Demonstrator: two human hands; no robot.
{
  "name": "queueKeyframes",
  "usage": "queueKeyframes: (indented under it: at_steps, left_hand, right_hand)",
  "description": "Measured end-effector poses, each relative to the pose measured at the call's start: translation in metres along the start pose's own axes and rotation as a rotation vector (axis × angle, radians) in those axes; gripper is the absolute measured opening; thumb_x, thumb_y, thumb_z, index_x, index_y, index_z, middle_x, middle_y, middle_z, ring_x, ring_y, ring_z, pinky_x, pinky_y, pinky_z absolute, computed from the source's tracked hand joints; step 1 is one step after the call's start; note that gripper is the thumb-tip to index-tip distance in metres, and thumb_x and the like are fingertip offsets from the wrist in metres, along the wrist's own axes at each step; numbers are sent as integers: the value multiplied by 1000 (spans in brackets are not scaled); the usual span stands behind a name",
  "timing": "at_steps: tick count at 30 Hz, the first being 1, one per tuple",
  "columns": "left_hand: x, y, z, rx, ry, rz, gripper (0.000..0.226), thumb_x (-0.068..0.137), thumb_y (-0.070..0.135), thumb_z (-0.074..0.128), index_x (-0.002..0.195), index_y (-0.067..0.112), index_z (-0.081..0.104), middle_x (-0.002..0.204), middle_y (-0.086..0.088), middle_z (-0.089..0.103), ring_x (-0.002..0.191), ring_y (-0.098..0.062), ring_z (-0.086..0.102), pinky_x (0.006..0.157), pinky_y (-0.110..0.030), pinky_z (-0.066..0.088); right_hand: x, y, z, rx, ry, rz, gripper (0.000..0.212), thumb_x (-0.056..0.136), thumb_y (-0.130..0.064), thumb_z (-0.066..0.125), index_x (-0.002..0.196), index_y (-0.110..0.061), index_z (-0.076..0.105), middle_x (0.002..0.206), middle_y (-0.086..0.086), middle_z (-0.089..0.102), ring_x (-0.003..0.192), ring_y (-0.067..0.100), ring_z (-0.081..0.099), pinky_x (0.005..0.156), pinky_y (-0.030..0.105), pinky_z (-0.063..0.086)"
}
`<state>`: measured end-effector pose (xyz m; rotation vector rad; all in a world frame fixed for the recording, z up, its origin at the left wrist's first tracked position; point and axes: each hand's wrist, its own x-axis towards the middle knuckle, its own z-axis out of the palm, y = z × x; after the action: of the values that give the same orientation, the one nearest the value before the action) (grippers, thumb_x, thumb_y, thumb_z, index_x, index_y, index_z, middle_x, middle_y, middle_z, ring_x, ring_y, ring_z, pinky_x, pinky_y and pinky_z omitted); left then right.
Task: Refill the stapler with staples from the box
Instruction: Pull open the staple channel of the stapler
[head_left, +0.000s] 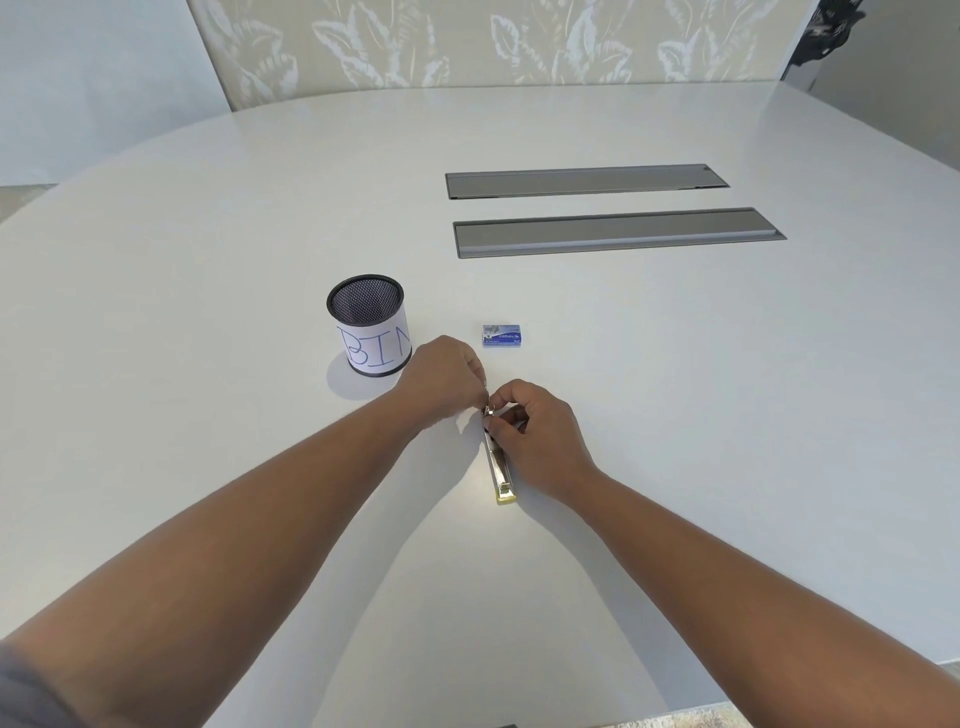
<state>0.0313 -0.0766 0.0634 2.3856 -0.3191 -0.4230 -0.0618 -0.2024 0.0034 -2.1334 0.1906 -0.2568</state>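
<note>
A slim gold and silver stapler (500, 470) lies on the white table (675, 415), its length running toward me. My right hand (535, 436) grips its far end, thumb and fingers around it. My left hand (441, 382) pinches something small and shiny at that same far end; I cannot tell whether it is a staple strip or a part of the stapler. The two hands touch there. A small blue staple box (501, 335) rests closed on the table just beyond the hands.
A black mesh cup (370, 325) with a white label reading "BIN" stands left of the box, close to my left hand. Two long grey cable-hatch lids (618, 232) are set into the table farther back. A patterned wall panel rises behind the table.
</note>
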Motion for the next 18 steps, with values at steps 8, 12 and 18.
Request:
queueKeyframes:
  at_steps: [8,12,18]
  left_hand:
    - [0,-6,7,-113,65,-36,14,69,4,77,78,13,72,85,-1,74,76,-21,68,68,-34,57]
    - [0,-6,7,-133,33,-54,17,66,2,77,79,12,73,89,-3,75,74,-20,63,68,-34,55]
    - [-4,-6,4,-64,35,0,16,69,5,78,82,12,74,89,-2,75,85,-23,70,73,-38,59]
  right_hand:
    - [0,0,0,17,-8,8,14,85,-16,69,87,-29,64,77,-11,67,69,9,64,71,35,56]
    - [-1,-1,-1,27,-7,6,15,85,-15,69,86,-30,64,76,-11,67,67,7,63,70,35,56]
    - [-1,-2,-1,23,-11,6,14,85,-15,70,87,-28,64,77,-10,67,68,9,63,71,34,55]
